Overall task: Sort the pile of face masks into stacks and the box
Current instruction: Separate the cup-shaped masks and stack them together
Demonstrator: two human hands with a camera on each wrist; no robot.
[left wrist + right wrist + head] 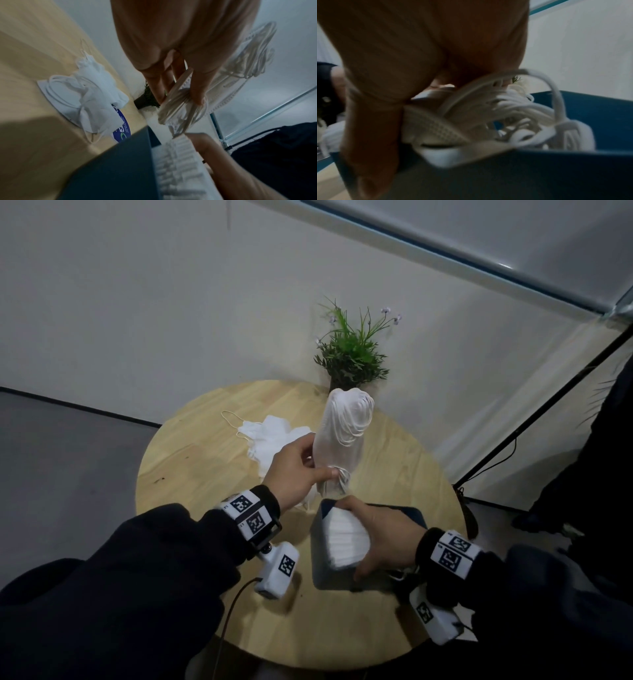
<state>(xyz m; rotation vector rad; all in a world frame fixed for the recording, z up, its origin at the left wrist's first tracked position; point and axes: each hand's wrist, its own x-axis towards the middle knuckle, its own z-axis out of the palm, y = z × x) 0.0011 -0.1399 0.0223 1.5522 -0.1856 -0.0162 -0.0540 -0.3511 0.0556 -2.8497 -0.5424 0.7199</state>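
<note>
A bundle of white face masks (342, 436) stands upright above the round wooden table (191, 474), ear loops draped over its top. My left hand (320, 462) pinches its lower end between thumb and fingers; the left wrist view shows the mask edges (180, 100) squeezed together. Just below, my right hand (370, 537) grips a flat stack of white masks (346, 539) sitting in the dark blue box (320, 563). In the right wrist view that stack (436, 129) and its loops (522, 115) lie inside the box (599, 115). A loose pile of masks (270, 436) lies behind my left hand.
A potted green plant (352, 354) stands at the table's far edge, right behind the raised bundle. A blue and white round sticker (121, 127) shows under the loose pile (89, 94). A black stand leg (534, 419) slants down at the right.
</note>
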